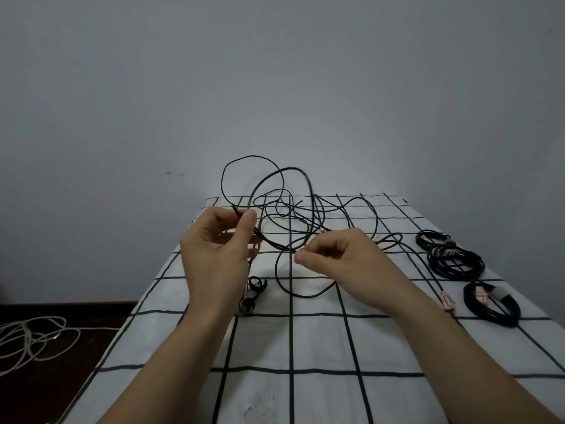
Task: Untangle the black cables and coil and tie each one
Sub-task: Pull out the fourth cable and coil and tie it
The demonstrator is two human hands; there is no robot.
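Note:
A tangle of thin black cable point(284, 191) rises in loose loops above the bed, between my two hands. My left hand point(218, 249) pinches a few strands of it between thumb and fingers at the upper left. My right hand point(339, 255) pinches the same bundle lower and to the right. One loop point(302, 293) hangs down onto the sheet, and a strand runs right to a plug with a red-and-white tag point(447, 301).
Three coiled black cables lie at the right: point(431, 238), point(455, 261) and, with a white tie, point(492, 302). Small black ties point(255, 284) lie beside my left wrist. The checked sheet point(290, 362) covers the bed. White cable point(30, 338) lies on the dark floor, left.

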